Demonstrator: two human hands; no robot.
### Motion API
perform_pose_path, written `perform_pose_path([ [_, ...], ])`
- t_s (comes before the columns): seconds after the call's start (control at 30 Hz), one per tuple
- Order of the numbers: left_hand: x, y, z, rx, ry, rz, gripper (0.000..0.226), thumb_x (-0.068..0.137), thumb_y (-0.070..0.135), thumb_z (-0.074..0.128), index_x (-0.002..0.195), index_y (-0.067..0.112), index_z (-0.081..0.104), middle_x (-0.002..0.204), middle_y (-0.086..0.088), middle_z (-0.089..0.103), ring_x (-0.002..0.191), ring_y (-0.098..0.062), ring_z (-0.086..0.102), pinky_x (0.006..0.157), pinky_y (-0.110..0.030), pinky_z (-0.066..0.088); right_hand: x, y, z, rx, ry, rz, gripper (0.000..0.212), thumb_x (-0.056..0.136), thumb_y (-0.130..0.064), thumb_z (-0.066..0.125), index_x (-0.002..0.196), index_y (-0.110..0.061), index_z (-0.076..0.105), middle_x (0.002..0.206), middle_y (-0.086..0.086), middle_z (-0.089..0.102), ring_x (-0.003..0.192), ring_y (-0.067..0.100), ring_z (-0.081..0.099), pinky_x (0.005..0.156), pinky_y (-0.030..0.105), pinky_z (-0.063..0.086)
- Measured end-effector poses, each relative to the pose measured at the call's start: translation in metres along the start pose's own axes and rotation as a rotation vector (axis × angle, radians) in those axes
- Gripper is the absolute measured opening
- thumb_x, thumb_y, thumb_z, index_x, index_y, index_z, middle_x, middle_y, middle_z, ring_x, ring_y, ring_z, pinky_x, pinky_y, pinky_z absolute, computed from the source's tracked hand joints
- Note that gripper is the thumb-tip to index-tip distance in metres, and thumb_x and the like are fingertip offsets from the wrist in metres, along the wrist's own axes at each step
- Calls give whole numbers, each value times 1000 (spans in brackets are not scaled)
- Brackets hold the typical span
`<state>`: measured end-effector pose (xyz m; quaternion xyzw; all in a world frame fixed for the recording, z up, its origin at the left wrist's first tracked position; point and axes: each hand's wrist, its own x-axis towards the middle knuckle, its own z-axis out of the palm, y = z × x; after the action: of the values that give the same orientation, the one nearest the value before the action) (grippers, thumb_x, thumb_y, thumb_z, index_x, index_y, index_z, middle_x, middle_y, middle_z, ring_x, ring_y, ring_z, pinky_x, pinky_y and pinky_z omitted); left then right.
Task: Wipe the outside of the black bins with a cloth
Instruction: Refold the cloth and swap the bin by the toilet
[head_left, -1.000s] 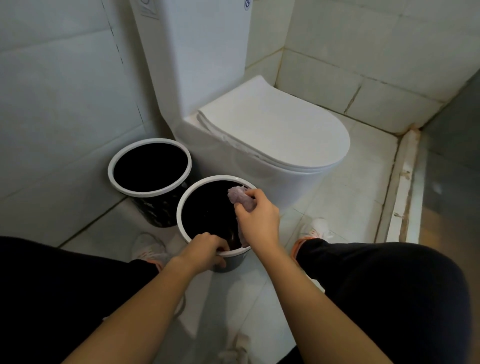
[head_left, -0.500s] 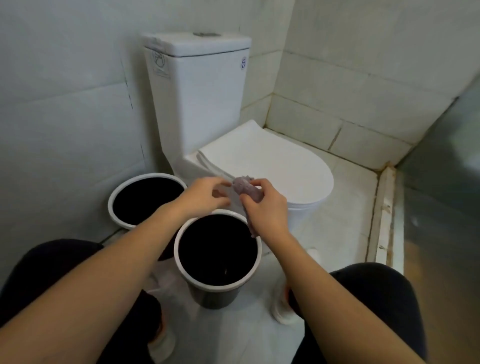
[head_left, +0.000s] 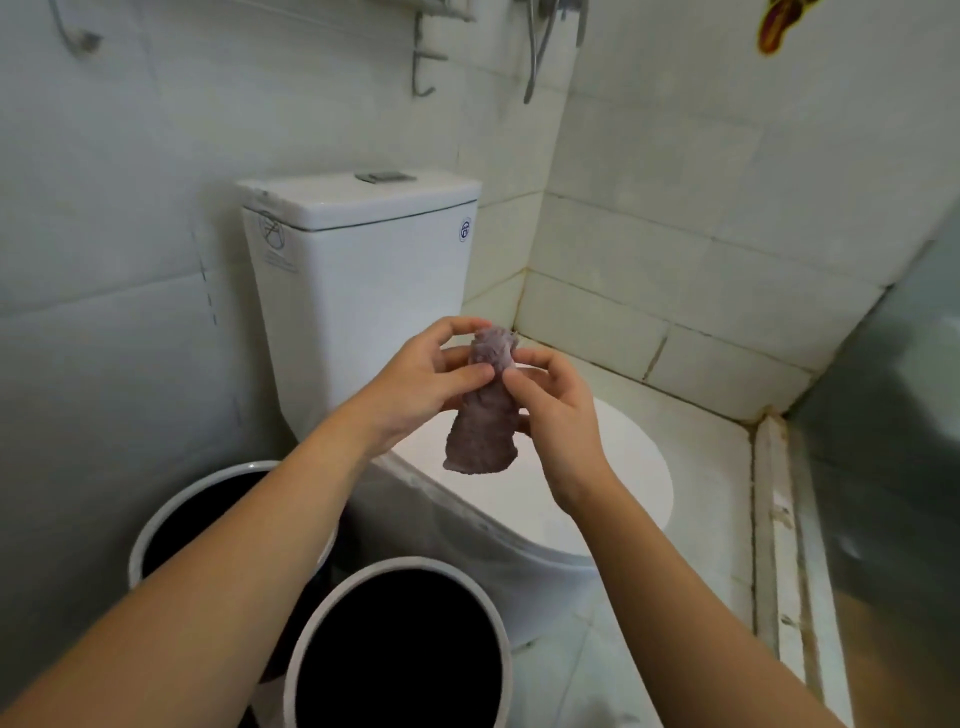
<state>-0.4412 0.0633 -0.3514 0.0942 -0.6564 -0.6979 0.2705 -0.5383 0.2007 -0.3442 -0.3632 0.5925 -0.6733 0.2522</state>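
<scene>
A small mauve cloth (head_left: 483, 421) hangs in the air above the closed toilet lid. My left hand (head_left: 415, 379) pinches its upper left edge and my right hand (head_left: 550, 405) pinches its upper right side. Two black bins with white rims stand on the floor below my arms. The near bin (head_left: 311, 639) is at the bottom centre. The far bin (head_left: 156, 519) sits to its left against the wall, partly hidden by my left forearm. Neither hand touches a bin.
A white toilet (head_left: 358, 270) with its lid (head_left: 623, 483) down fills the middle, right behind the bins. Tiled walls close in on the left and back. A raised kerb (head_left: 774, 519) and a glass panel (head_left: 893, 467) bound the right side.
My left hand let go of the near bin's rim and rose to join the right on the cloth. Both hands lifted the cloth above the toilet lid, and my view tilted up.
</scene>
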Motion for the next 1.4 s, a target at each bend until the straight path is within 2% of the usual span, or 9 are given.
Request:
perform_pose_path([
  [0.1,18,-7,-1,22,23,12,42,82,7,70,119,27,62,105,2,73,99,-17,69,80,-36,57,19,6,-9,29,1,47,27,93,-10,63,119,-15,59,88,-1,73,87,19,70,80,37,53],
  [0.23,32,-11,-7,68,43,-1,37,80,8,73,114,21,68,112,-9,72,106,-25,68,87,-39,57,39,6,-18,37,-81,59,32,90,0,60,120,-10,65,107,18,70,100,32,68,81,36,55],
  [0.4,45,-9,-12,165,77,-7,15,85,2,73,92,15,67,89,-6,70,87,-18,66,87,-42,54,58,8,-28,104,-60,56,21,78,1,71,94,-6,59,90,11,69,83,24,66,67,33,51],
  [0.53,50,-6,-12,268,117,25,17,82,5,77,86,15,64,82,0,68,79,-12,63,76,-29,51,67,6,-38,83,-76,54,21,80,-8,75,77,-16,56,79,6,66,74,21,61,65,36,47],
  [0.67,53,-1,-13,267,207,74,26,81,5,79,93,23,65,83,-2,75,77,-16,70,70,-28,58,73,9,-41,12,84,14,23,89,-8,69,79,-18,50,78,12,68,72,24,61,64,42,51],
  [0.87,53,-4,-9,162,375,27,23,85,9,75,98,23,62,88,-14,73,75,-22,71,65,-34,57,70,15,-34,-83,137,-69,33,94,-4,58,71,-27,54,77,5,64,63,16,52,52,26,40],
  [1.0,46,1,-15,280,359,23,18,88,15,73,97,26,61,88,-18,72,76,-25,71,65,-37,57,64,12,-35,-92,77,-81,32,89,4,62,90,-26,74,92,-4,73,74,10,68,65,26,55],
  [1.17,38,3,-13,321,369,36,28,84,12,78,96,27,57,78,-13,74,65,-21,69,59,-37,56,61,15,-30,-177,237,-73,33,87,3,62,92,-26,76,91,-11,73,77,2,69,73,21,57],
  [1.4,30,8,-12,299,354,52,33,86,3,72,96,30,55,79,-7,75,69,-27,70,63,-47,57,57,14,-31,-228,211,-83,38,83,4,63,103,-26,75,99,-16,71,80,-1,68,72,17,55],
])
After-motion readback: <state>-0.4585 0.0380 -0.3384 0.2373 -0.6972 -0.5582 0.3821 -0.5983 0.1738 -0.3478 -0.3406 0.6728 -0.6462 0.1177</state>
